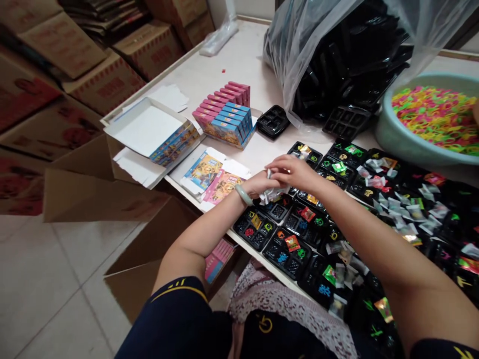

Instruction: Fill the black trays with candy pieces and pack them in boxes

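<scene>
From the head camera, the person's two hands meet over the near part of a pale table [249, 50]. The left hand [259, 184], below a pale green bangle [244, 194], is curled around a small bunch of clear packets [275, 194], which hangs just above the black trays. The right hand [294, 172] is close against it, with its fingertips bent in by the left fingers; I cannot tell whether they pinch something. The packets seem to be kept low and near so that the trays are in easy reach. The black trays [292, 265] lie flat and side by side, maybe so every little cup can be seen from above. Many have bright toy bits and shiny wrapped packets in them. More clear packets [415, 212] lie loose on the trays to the right, perhaps to be close by. Bright bendy bits [434, 117] fill a pale blue tub [407, 147], whose tall wall likely stops them from spilling. Spare trays [348, 55] sit in a big clear bag [279, 65], which seems to keep them together. Pink and blue boxes [235, 119] stand in tight rows, so they probably prop each other up.
</scene>
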Action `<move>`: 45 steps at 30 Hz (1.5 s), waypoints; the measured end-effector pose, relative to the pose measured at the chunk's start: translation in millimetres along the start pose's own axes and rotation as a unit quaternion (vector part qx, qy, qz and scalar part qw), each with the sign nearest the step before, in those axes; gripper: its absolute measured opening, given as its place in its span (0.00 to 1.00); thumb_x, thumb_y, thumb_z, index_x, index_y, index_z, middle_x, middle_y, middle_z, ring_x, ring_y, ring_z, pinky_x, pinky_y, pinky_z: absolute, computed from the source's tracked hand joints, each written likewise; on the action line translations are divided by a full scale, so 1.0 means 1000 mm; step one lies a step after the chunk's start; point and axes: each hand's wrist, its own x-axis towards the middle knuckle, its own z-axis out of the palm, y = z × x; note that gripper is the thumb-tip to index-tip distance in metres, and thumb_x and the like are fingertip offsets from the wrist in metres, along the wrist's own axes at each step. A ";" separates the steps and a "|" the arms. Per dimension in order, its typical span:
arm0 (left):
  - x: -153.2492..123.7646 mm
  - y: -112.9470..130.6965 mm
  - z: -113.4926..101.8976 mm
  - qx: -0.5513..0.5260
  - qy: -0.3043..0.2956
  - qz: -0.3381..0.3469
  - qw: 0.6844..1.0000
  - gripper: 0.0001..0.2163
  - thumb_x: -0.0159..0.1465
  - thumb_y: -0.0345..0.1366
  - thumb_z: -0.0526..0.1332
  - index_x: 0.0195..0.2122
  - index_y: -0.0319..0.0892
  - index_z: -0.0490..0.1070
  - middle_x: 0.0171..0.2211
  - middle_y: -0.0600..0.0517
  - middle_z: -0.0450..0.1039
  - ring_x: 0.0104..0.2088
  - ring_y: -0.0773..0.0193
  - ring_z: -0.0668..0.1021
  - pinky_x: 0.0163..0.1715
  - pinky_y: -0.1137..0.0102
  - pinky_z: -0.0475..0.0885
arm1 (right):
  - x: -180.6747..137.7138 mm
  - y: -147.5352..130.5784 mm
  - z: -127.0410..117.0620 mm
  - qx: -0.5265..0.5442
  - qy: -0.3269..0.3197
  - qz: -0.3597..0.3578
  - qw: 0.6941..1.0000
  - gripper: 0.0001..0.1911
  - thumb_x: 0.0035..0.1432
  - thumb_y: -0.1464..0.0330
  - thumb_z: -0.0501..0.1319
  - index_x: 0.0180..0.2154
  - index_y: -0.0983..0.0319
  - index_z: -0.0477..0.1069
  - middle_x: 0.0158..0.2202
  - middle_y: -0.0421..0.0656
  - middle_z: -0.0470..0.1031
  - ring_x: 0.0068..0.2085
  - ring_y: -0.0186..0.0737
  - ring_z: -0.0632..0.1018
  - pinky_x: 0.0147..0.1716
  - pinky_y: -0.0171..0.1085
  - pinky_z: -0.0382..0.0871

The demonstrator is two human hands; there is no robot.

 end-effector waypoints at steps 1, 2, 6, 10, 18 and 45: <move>-0.002 0.000 0.001 0.006 -0.002 -0.001 1.000 0.14 0.43 0.26 0.69 0.32 0.35 0.71 0.28 0.54 0.73 0.27 0.70 0.74 0.31 0.73 0.69 | 0.001 -0.003 0.002 0.024 -0.013 0.012 1.000 0.06 0.50 0.69 0.67 0.34 0.55 0.78 0.38 0.42 0.77 0.42 0.45 0.75 0.47 0.47 0.68; -0.006 0.001 0.001 0.007 -0.002 -0.007 1.000 0.15 0.44 0.26 0.69 0.33 0.35 0.71 0.29 0.53 0.74 0.28 0.69 0.75 0.32 0.73 0.69 | 0.001 -0.001 0.003 0.060 -0.011 0.034 0.998 0.03 0.51 0.68 0.67 0.31 0.57 0.76 0.34 0.42 0.76 0.39 0.43 0.75 0.45 0.45 0.69; -0.031 0.004 -0.011 -0.025 0.028 -0.043 0.998 0.22 0.47 0.30 0.71 0.44 0.37 0.70 0.37 0.48 0.76 0.32 0.67 0.78 0.33 0.73 0.71 | -0.001 0.031 0.005 0.177 0.093 0.143 0.969 0.08 0.52 0.62 0.65 0.31 0.59 0.70 0.30 0.40 0.75 0.32 0.37 0.74 0.38 0.40 0.70; -0.048 0.002 -0.025 -0.081 0.101 -0.034 0.991 0.26 0.47 0.32 0.72 0.47 0.39 0.66 0.38 0.48 0.77 0.27 0.67 0.78 0.23 0.75 0.69 | -0.002 0.050 0.018 0.042 0.113 0.214 0.969 0.04 0.51 0.68 0.64 0.29 0.60 0.70 0.28 0.40 0.74 0.32 0.40 0.74 0.40 0.43 0.69; -0.046 -0.015 -0.009 -0.117 0.132 0.020 0.984 0.24 0.44 0.34 0.74 0.40 0.39 0.66 0.33 0.52 0.76 0.25 0.68 0.77 0.24 0.75 0.71 | -0.033 0.015 0.041 0.167 0.067 0.195 0.964 0.13 0.51 0.56 0.64 0.32 0.59 0.70 0.28 0.39 0.73 0.28 0.37 0.73 0.31 0.40 0.70; -0.061 -0.019 -0.010 -0.114 0.072 -0.042 0.990 0.19 0.50 0.33 0.70 0.40 0.39 0.66 0.23 0.57 0.69 0.17 0.72 0.71 0.16 0.77 0.68 | -0.046 -0.002 0.047 0.106 0.053 0.108 0.987 0.09 0.52 0.63 0.65 0.36 0.58 0.76 0.36 0.43 0.76 0.34 0.39 0.74 0.39 0.43 0.70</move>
